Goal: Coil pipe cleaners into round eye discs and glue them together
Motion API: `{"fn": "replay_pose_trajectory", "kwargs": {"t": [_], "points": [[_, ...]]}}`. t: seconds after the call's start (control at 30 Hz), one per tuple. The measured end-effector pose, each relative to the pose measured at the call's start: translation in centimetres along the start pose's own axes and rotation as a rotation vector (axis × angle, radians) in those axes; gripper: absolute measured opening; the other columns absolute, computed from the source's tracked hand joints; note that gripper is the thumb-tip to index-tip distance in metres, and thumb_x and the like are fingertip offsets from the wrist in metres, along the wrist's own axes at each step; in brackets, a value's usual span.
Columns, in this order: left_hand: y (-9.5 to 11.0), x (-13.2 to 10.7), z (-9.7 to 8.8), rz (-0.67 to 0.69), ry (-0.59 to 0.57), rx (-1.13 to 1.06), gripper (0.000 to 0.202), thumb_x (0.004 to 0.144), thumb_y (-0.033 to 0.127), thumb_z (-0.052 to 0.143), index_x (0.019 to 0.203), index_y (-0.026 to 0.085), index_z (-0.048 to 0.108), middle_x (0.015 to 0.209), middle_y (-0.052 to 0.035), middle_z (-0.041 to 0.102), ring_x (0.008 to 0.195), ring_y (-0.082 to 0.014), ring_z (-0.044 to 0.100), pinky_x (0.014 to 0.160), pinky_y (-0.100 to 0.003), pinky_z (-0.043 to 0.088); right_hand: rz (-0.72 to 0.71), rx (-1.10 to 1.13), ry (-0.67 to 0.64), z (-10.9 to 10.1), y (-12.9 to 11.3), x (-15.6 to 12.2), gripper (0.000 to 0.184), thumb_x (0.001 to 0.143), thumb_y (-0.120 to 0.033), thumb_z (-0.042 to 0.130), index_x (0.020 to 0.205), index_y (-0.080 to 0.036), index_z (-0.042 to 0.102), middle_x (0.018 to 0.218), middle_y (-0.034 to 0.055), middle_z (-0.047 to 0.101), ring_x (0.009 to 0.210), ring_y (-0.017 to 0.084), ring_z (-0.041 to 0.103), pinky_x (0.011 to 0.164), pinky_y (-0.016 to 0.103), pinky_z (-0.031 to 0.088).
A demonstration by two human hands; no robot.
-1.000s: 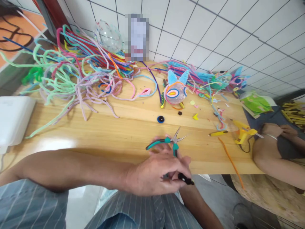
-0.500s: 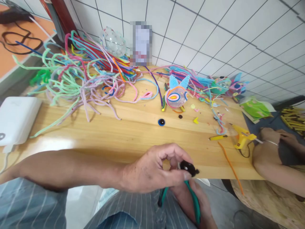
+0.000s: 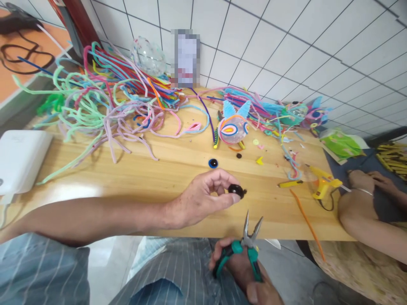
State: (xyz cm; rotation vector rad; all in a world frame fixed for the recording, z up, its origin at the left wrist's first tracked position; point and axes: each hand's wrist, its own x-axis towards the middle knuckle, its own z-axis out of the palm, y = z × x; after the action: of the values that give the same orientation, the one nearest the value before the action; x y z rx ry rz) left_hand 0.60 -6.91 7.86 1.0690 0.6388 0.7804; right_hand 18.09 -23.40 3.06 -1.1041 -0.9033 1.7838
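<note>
Between thumb and fingertips, my left hand (image 3: 200,197) pinches a small black coil of pipe cleaner (image 3: 235,191) with a short end sticking out to the right, held above the table's front part. Lower down, at the table's front edge, my right hand (image 3: 244,269) grips needle-nose pliers (image 3: 250,239) by their green and black handles. The plier jaws are spread and point upward, apart from the coil. Farther back on the table lies a round black eye piece with a blue rim (image 3: 213,163). Behind it stands a clear ball figure (image 3: 233,129) with blue ears and ringed eyes.
Tangled pipe cleaners (image 3: 95,110) cover the back left. A white power bank (image 3: 23,161) sits at left, a phone (image 3: 187,58) leans on the wall. At right are a yellow glue gun (image 3: 324,183), a yellow cutter (image 3: 290,184), an orange pipe cleaner (image 3: 308,224) and another person's arm (image 3: 369,216).
My left hand has moved up and slightly left with the black coil. The pliers, whose jaws were hidden behind the left hand and the coil, now show apart from it with jaws spread.
</note>
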Motion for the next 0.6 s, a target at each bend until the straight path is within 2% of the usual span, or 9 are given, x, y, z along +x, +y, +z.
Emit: {"fn": "replay_pose_trajectory", "kwargs": {"t": [0.07,0.13,0.2,0.27,0.4,0.6], "points": [[-0.2,0.2,-0.1,-0.007,-0.001,0.007,0.023,0.083,0.026,0.078,0.100,0.014,0.067,0.083,-0.0013,0.068,0.067,-0.0071,0.052,0.062,-0.020,0.043,-0.050,-0.137,0.079,-1.8,-0.8,-0.4,0.067,0.080,-0.067,0.073,0.136,-0.033,0.063,0.123,0.0129,0.071,0.112,0.035,0.071,0.099,0.053,0.055],[-0.3,0.2,-0.1,-0.006,-0.015,0.014,0.024,0.083,0.027,0.078,0.101,0.014,0.068,0.084,-0.0018,0.070,0.068,-0.0073,0.053,0.063,-0.020,0.043,-0.082,-0.404,0.220,-2.9,-2.3,-0.3,0.051,0.090,-0.052,0.071,0.137,-0.034,0.063,0.132,0.0107,0.068,0.125,0.032,0.064,0.113,0.052,0.045],[-0.3,0.1,-0.1,0.000,-0.034,0.019,0.025,0.084,0.028,0.078,0.102,0.014,0.067,0.083,-0.0015,0.069,0.068,-0.0075,0.053,0.064,-0.020,0.043,-0.095,-0.639,0.305,-3.7,-3.8,0.6,0.047,0.093,-0.044,0.069,0.138,-0.033,0.062,0.139,0.0107,0.065,0.131,0.032,0.060,0.118,0.053,0.039],[-0.4,0.0,-0.1,0.007,-0.042,0.028,0.025,0.084,0.027,0.079,0.101,0.014,0.067,0.082,-0.0006,0.068,0.068,-0.0073,0.053,0.064,-0.020,0.043,-0.095,-0.789,0.293,-4.1,-5.1,1.9,0.049,0.094,-0.042,0.066,0.142,-0.031,0.059,0.140,0.0113,0.064,0.131,0.033,0.060,0.118,0.053,0.040],[-0.7,0.2,-0.1,-0.012,-0.057,0.003,0.022,0.083,0.024,0.079,0.098,0.014,0.067,0.081,0.0005,0.066,0.068,-0.0067,0.054,0.066,-0.020,0.044,-0.145,-0.976,0.185,-4.4,-6.4,3.9,0.054,0.096,-0.037,0.063,0.148,-0.029,0.052,0.142,0.0101,0.063,0.128,0.032,0.061,0.113,0.049,0.045],[-1.0,0.7,-0.2,-0.142,-0.116,-0.158,0.022,0.081,0.021,0.080,0.095,0.012,0.066,0.086,-0.0007,0.069,0.074,-0.0064,0.060,0.072,-0.020,0.047,-0.228,-1.113,0.110,-4.5,-7.3,4.5,0.056,0.096,-0.027,0.059,0.150,-0.029,0.046,0.140,0.0085,0.063,0.128,0.029,0.061,0.107,0.041,0.050]]}}
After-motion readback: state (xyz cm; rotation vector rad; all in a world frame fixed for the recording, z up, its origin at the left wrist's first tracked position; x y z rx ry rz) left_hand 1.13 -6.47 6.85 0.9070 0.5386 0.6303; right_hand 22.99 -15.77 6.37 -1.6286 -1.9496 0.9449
